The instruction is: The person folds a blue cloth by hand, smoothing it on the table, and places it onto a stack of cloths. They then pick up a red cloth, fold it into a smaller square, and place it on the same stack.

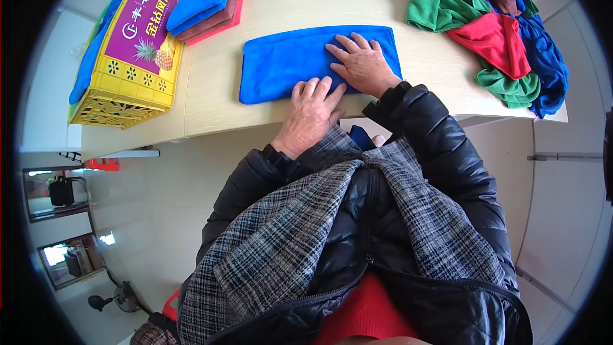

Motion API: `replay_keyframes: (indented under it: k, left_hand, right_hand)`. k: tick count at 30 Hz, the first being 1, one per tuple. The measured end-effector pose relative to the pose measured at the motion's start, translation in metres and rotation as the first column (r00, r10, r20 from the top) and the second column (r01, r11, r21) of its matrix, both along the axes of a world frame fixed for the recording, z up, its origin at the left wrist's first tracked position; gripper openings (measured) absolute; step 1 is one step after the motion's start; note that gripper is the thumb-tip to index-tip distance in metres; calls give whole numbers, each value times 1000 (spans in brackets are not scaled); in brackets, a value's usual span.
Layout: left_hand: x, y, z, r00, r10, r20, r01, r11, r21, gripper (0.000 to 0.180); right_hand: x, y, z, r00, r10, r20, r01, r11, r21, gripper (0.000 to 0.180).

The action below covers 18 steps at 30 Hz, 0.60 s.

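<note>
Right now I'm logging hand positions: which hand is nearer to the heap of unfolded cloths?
Right. The right hand lies flat on the blue cloth, on its end toward the heap of unfolded cloths; the left hand rests farther off at the cloth's near edge.

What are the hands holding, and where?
Nothing is gripped: left hand and right hand press flat on the folded blue cloth, near its right end.
</note>
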<state>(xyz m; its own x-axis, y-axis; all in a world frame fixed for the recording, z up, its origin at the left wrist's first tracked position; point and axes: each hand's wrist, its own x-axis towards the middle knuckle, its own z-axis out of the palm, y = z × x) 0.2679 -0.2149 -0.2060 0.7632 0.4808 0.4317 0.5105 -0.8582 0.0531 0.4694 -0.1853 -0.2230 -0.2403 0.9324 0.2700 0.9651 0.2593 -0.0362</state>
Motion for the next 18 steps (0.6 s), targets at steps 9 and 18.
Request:
replay_keyframes:
  k: [9, 18]
  left_hand:
    - [-29, 22, 7, 972, 137, 191, -136, 991, -14, 40]
    - [-71, 27, 6, 981, 178, 75, -172, 981, -87, 30]
  right_hand:
    - [-8, -15, 15, 992, -78, -104, 70, 994, -85, 54]
    - [-5, -22, 2, 993, -107, -52, 104, 993, -55, 56]
